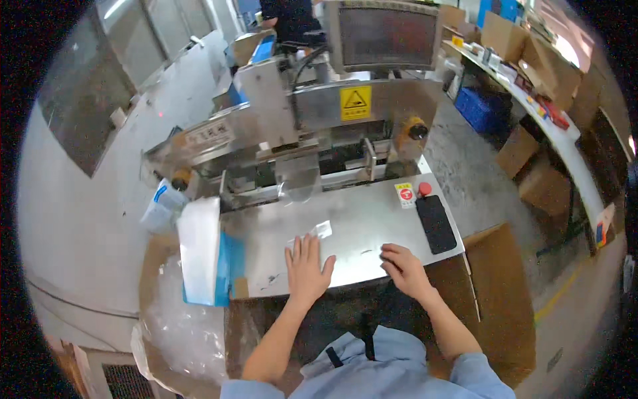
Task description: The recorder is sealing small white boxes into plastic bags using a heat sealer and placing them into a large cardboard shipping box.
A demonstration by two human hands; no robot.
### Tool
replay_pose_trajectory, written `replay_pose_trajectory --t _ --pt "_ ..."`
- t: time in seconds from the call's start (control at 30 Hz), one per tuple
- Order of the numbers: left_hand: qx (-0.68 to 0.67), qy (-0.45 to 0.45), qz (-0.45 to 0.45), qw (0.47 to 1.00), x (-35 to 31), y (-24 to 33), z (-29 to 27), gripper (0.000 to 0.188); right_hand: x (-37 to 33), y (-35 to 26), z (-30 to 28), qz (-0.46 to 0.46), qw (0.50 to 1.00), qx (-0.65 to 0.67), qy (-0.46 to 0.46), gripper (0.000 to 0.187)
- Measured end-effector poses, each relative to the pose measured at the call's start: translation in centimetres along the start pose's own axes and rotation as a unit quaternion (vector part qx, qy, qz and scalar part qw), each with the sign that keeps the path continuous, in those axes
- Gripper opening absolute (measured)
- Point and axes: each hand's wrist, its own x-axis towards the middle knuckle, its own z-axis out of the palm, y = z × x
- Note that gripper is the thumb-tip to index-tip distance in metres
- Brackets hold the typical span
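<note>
My left hand (307, 269) lies flat on the metal worktable (372, 213) of a machine, fingers stretched out. Its fingertips touch or cover part of a small, shiny, clear piece of film (323, 230), which pokes out beyond them to the right. Over the table's front edge, to the right, hovers my right hand (405, 271). Its fingers are loosely bent with the thumb a little apart, and nothing shows between them. Beyond the hands, a clear curved guard (298, 179) hangs at the machine's middle.
A stack of white sheets (199, 249) leans by a blue holder (232, 263) at the left. Below it, a carton (156, 266) holds clear plastic bags (186, 326). A black phone (436, 225) and red stop button (425, 189) are at the right. A monitor (387, 38) stands above.
</note>
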Motion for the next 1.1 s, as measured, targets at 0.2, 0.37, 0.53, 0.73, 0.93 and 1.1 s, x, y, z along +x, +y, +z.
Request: replay_pose_trajectory --t 0.2,0.37,0.53,0.73,0.93,1.1 --pt "-0.019 -0.005 -0.001 1.0 0.7 0.6 -0.3 0.056 0.6 1.0 1.6 -0.063 0.992 -0.078 0.07 0.019" --pt "-0.027 -0.035 -0.022 0.999 1.1 1.1 -0.7 0.051 0.8 1.9 1.9 -0.103 0.987 -0.088 0.085 0.013" --pt "-0.015 -0.064 -0.023 0.998 2.2 1.6 0.1 0.046 -0.8 4.3 1.7 -0.05 0.997 -0.036 -0.049 0.03" --pt "-0.056 -0.127 -0.178 0.974 -6.3 9.0 -7.8 0.039 0.2 2.1 -2.9 0.007 0.992 0.108 -0.058 0.024" --pt "-0.126 -0.202 -0.382 0.893 -19.2 10.8 -15.5 0.029 -6.5 1.4 -13.3 0.19 0.953 0.184 -0.15 0.03" --pt "-0.15 -0.29 -0.361 0.873 -19.9 13.8 -16.5 0.022 -17.1 2.6 -25.3 0.333 0.933 0.114 -0.07 0.027"
